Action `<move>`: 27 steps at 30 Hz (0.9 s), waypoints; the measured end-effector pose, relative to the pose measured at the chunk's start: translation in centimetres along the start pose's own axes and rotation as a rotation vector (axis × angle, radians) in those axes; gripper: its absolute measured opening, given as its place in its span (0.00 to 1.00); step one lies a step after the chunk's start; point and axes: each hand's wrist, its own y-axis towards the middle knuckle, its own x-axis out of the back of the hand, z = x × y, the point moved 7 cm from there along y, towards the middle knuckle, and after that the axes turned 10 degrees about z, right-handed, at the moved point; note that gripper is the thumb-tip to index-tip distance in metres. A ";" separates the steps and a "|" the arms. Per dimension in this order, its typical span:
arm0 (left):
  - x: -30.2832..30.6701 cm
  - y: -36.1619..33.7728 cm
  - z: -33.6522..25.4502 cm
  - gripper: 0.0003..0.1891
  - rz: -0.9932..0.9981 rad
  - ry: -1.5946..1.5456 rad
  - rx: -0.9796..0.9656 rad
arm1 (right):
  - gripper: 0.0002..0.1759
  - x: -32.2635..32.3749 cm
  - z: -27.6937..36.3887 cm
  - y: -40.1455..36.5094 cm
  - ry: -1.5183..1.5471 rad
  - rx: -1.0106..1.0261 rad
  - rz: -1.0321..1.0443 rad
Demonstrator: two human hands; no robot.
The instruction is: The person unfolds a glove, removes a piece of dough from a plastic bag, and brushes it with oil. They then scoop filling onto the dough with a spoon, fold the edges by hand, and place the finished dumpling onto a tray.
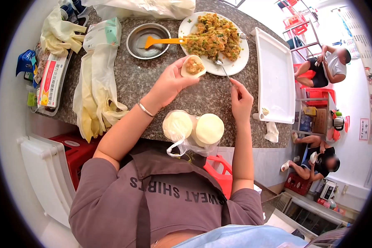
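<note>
1 head cam, fisheye, steep down, close over counter [202,99]

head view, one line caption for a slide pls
Left hand cups a filled dumpling wrapper; right hand holds a spoon by the plate of filling.

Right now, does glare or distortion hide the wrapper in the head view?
Head view: fisheye bends the counter and blackens the corners; the floor at right is washed out; the wrapper in the left hand and the spoon in the right hand are sharp, evenly lit.
</note>
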 end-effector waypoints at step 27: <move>-1.4 -1.6 -3.6 0.13 -0.122 0.860 -0.411 | 0.07 -5.2 5.1 4.6 0.821 0.089 0.224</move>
